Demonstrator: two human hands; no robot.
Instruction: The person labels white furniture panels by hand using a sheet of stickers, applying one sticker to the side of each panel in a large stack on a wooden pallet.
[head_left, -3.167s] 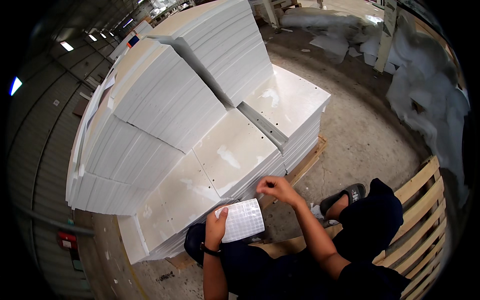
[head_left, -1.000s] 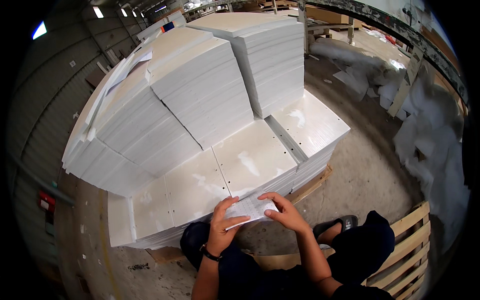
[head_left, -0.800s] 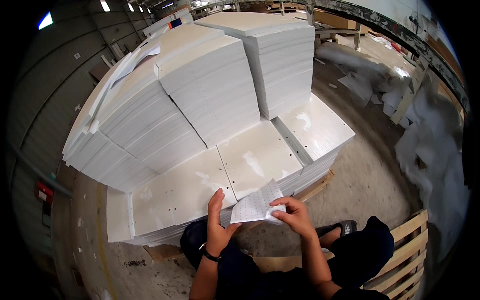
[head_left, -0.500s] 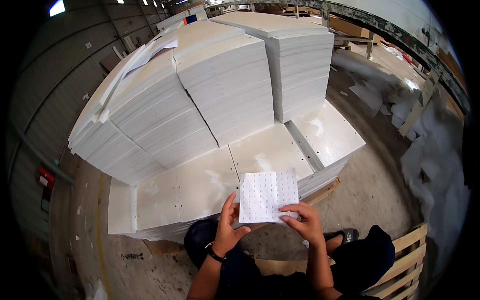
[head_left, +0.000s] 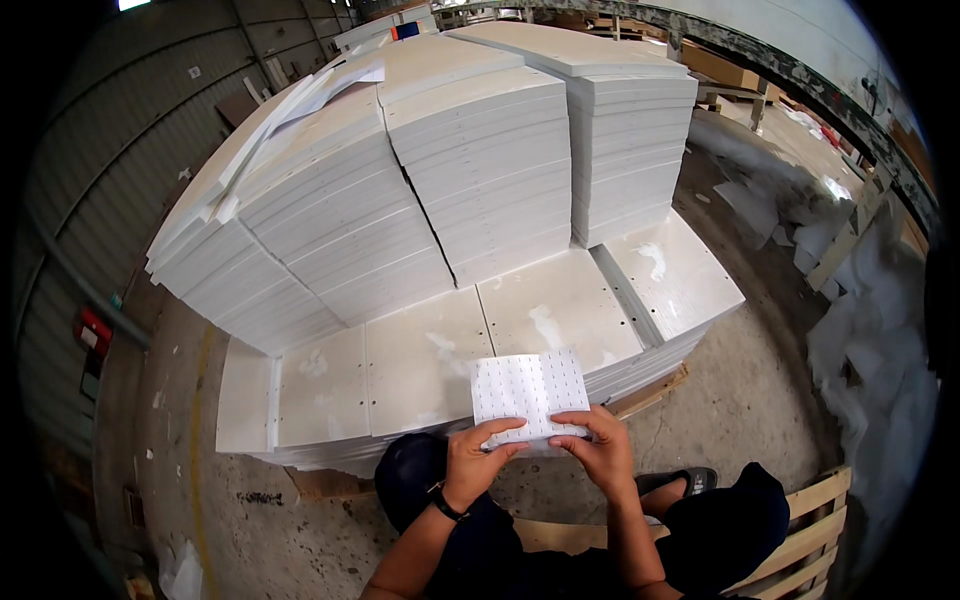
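A white sheet of small labels [head_left: 530, 385], marked in rows and creased down its middle, is held up between my hands. My left hand [head_left: 478, 462] pinches its lower left edge between thumb and fingers, a dark watch on that wrist. At the lower right edge, my right hand [head_left: 597, 445] grips it the same way. Just beyond the sheet lies a low row of white boards [head_left: 420, 345] with small holes along their edges and pale smears on top. The sheet covers part of the board edges behind it.
Tall stacks of white boards [head_left: 480, 160] rise behind the low row. Slatted wood [head_left: 815, 530] lies at the lower right. Crumpled pale foam sheeting [head_left: 870, 340] lines the right side, beneath a long metal frame [head_left: 800, 85]. A red box [head_left: 95, 332] is at the left wall.
My left hand has moved from beside the sheet, fingers apart, to a pinch on its lower left edge. The sheet has shifted slightly left and down. The head view has shifted a little.
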